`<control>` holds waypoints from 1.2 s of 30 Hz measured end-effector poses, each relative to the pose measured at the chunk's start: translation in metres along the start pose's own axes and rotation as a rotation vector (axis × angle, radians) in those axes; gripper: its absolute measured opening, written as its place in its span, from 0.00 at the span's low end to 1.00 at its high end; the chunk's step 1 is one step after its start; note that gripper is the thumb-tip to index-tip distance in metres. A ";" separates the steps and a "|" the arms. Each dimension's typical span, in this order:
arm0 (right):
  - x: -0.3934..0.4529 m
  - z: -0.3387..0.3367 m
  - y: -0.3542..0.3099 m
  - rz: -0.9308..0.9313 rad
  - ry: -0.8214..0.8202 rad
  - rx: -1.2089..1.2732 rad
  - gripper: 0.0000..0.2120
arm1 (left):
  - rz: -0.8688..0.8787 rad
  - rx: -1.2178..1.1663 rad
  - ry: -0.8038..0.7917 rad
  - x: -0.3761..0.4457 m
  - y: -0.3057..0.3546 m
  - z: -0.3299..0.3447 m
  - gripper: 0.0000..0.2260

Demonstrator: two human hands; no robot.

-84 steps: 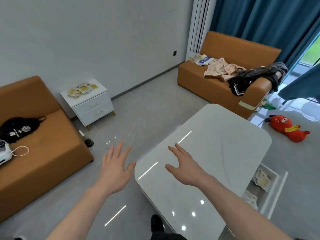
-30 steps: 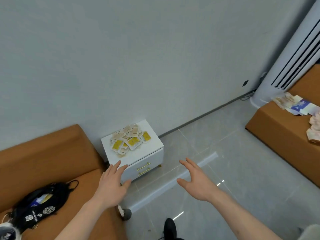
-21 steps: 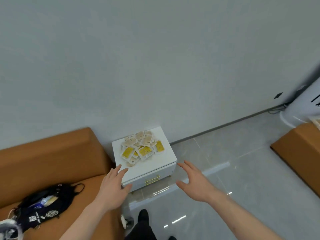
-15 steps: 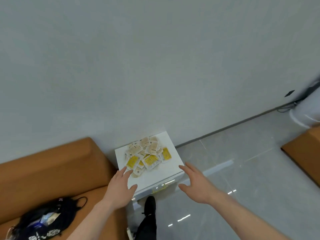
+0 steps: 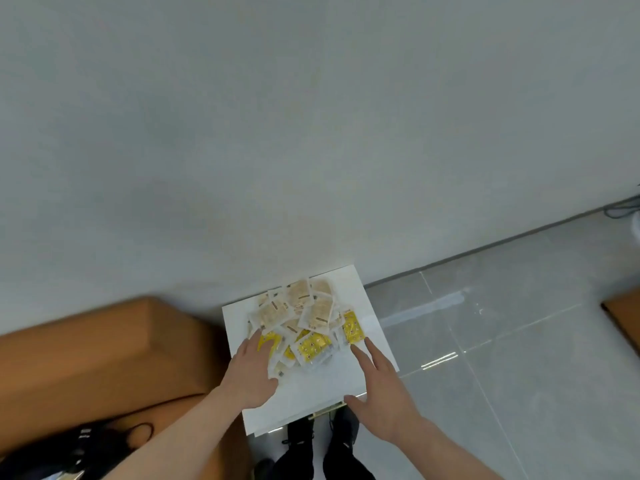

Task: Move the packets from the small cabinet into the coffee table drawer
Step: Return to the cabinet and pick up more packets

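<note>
A heap of several packets [image 5: 308, 323], tan ones at the back and yellow ones in front, lies on the white top of the small cabinet [image 5: 322, 386]. My left hand [image 5: 251, 370] reaches over the cabinet's left side with straight fingers, and its fingertips touch the yellow packets at the heap's near left edge. My right hand [image 5: 379, 382] hovers flat over the cabinet's right front corner, fingertips just short of a yellow packet [image 5: 352, 328]. Neither hand holds anything. The coffee table and its drawer are out of view.
A brown sofa [image 5: 104, 362] stands against the cabinet's left side, with a black bag [image 5: 79, 452] on its seat. The grey wall [image 5: 311, 133] rises right behind the cabinet. Tiled floor [image 5: 502, 358] lies to the right. My black shoes [image 5: 311, 452] are at the cabinet's foot.
I have walked from the coffee table up to the cabinet. Both hands moved forward over its top, and the left hand's fingertips now touch the packets.
</note>
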State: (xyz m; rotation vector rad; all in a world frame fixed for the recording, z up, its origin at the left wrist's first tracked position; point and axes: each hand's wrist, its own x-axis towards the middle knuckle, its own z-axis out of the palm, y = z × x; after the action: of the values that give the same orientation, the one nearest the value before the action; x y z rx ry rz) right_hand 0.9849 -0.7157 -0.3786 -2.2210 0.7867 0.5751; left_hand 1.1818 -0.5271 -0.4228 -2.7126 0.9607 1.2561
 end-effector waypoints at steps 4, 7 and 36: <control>0.068 0.027 0.014 -0.035 -0.037 -0.138 0.50 | -0.016 -0.001 0.008 0.058 -0.014 0.022 0.41; 0.120 0.056 0.028 -0.072 -0.037 -0.212 0.54 | -0.031 0.008 0.010 0.098 -0.028 0.048 0.48; 0.237 0.115 0.065 -0.276 0.212 -0.177 0.46 | -0.057 -0.206 0.381 0.147 -0.063 0.076 0.33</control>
State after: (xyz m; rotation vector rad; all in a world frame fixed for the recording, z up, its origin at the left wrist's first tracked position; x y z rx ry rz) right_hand 1.0920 -0.7545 -0.6253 -2.5295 0.5342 0.2859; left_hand 1.2352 -0.5343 -0.5914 -3.1925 0.8030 0.8897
